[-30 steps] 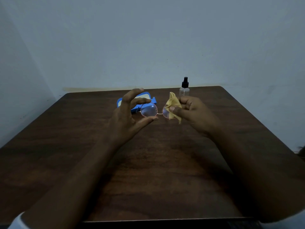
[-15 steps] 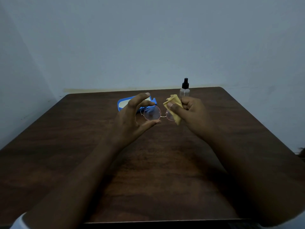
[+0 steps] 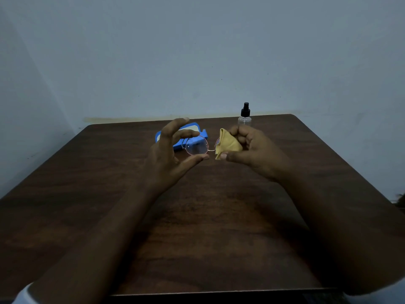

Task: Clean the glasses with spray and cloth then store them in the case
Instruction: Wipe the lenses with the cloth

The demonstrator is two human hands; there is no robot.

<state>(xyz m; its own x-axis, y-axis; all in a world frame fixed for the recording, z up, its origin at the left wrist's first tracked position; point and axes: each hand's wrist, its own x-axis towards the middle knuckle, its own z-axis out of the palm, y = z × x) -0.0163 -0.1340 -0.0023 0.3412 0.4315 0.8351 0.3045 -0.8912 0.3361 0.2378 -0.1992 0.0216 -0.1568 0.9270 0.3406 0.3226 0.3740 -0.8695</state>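
Observation:
Round thin-rimmed glasses [image 3: 196,147] are held above the table between my two hands. My left hand [image 3: 170,151] pinches the left lens rim between a finger on top and the thumb below. My right hand [image 3: 252,148] presses a folded yellow cloth [image 3: 228,143] around the right lens, which the cloth hides. A blue glasses case [image 3: 192,137] lies open on the table behind my left hand, partly hidden by it. A clear spray bottle [image 3: 244,116] with a black nozzle stands upright behind my right hand.
The dark wooden table [image 3: 197,227] ends at a near edge at the bottom and at a rounded far right corner. A plain pale wall stands close behind it.
The cloth has shifted over the right lens, and my right thumb now sits under it. Both hands and the glasses stay in about the same spot.

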